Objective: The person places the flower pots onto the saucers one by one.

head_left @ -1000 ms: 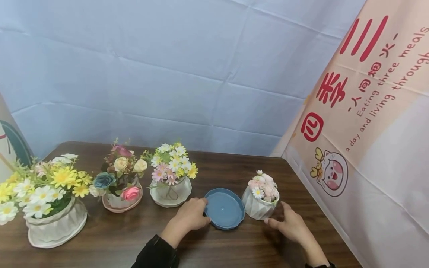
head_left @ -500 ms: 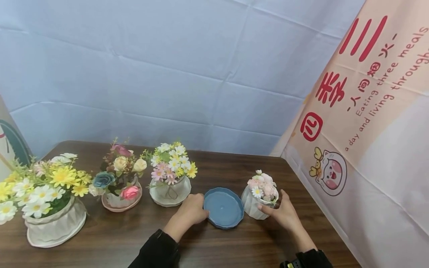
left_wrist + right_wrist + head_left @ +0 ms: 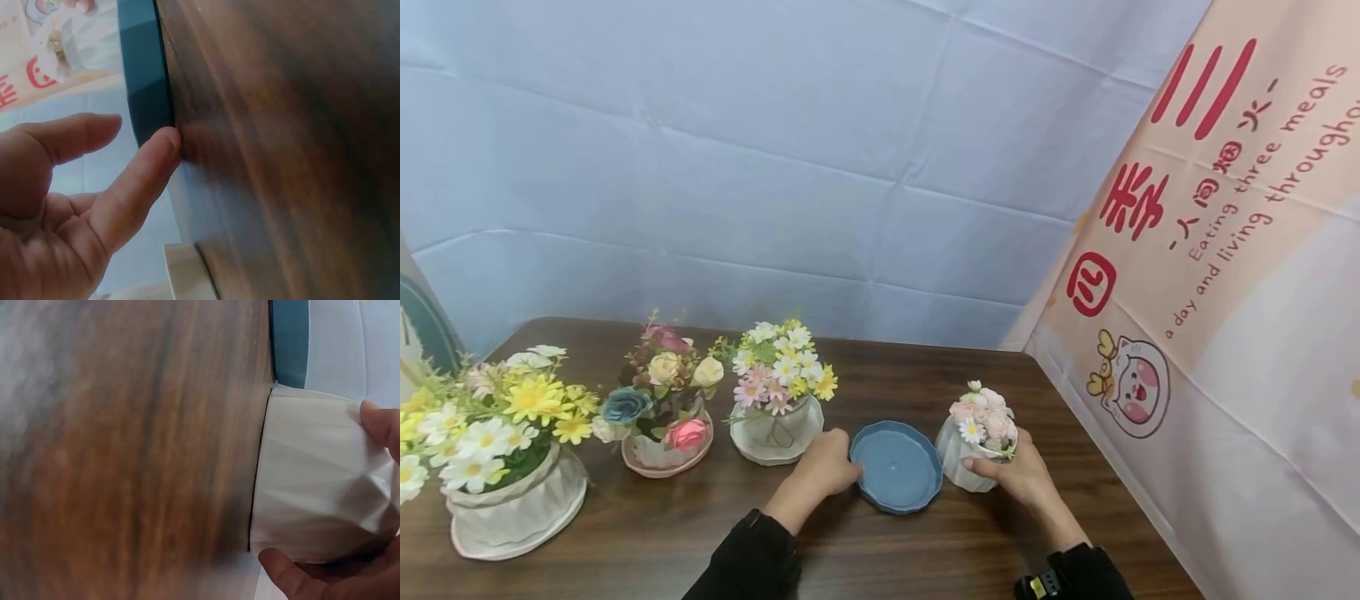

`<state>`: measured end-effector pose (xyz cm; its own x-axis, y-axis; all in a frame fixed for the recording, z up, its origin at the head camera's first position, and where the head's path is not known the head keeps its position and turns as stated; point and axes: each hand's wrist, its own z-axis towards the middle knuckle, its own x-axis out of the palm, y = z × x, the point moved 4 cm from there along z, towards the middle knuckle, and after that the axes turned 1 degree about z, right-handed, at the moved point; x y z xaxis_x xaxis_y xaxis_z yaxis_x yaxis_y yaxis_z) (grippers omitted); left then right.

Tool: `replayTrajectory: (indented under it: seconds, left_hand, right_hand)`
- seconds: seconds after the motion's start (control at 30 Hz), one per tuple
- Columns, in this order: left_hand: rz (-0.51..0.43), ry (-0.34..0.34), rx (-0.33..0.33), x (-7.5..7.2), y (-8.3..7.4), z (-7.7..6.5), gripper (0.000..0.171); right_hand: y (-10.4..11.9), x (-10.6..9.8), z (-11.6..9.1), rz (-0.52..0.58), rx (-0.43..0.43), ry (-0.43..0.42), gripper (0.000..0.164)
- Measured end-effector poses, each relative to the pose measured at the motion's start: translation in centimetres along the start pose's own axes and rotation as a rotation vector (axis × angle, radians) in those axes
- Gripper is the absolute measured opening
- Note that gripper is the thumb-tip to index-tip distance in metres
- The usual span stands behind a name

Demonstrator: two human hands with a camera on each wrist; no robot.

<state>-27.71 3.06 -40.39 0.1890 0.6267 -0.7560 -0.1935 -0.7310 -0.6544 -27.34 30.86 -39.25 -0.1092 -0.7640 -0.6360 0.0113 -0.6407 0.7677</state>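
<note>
A round blue saucer (image 3: 897, 467) with a faceted rim lies on the table. My left hand (image 3: 822, 468) is at its left edge; in the left wrist view one fingertip (image 3: 165, 140) touches the foot of the saucer's side (image 3: 147, 75), while another digit stays apart from it. To the right stands a white faceted flowerpot (image 3: 957, 460) with pale pink blossoms and a daisy. My right hand (image 3: 1017, 477) holds this pot from its right side; in the right wrist view thumb and finger span the pot wall (image 3: 319, 469), its base on the table.
Three more potted flower arrangements stand on saucers to the left: a white and yellow daisy pot (image 3: 520, 500), a rose pot (image 3: 662, 450) and a mixed daisy pot (image 3: 786, 425). A pale cloth (image 3: 737, 167) hangs behind the table (image 3: 880, 558), and a printed cloth (image 3: 1210, 333) borders the right.
My right hand has moved in to the flowerpot, its thumb now against the front and its fingers round the right side. The left hand stays at the saucer's edge.
</note>
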Motion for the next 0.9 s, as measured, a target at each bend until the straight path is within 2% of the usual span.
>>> replayTrajectory:
  seconds: [0.2, 0.3, 0.47, 0.53, 0.7, 0.9]
  left_hand:
    - [-0.089, 0.007, -0.062, -0.07, 0.54, 0.26, 0.013]
    - [-0.117, 0.016, -0.085, -0.08, 0.58, 0.43, 0.011]
    - [-0.248, 0.072, -0.152, 0.27, 0.56, 0.76, 0.028]
    - [-0.283, 0.097, -0.173, 0.44, 0.52, 0.89, 0.029]
    - [-0.292, 0.114, -0.180, 0.52, 0.32, 0.95, 0.029]
    - [-0.309, 0.119, -0.153, 0.61, 0.32, 0.82, 0.028]
  right_hand:
    - [-0.02, 0.14, -0.17, -0.036, 0.087, 0.030, 0.097]
    - [0.02, 0.01, -0.19, -0.056, 0.111, 0.029, 0.101]
    - [0.11, -0.24, -0.14, -0.082, 0.110, 0.032, 0.102]
    - [0.11, -0.31, -0.11, -0.088, 0.104, 0.033, 0.102]
    - [0.02, -0.40, -0.12, -0.097, 0.101, 0.033, 0.102]
    - [-0.09, -0.43, -0.20, -0.092, 0.117, 0.030, 0.102]
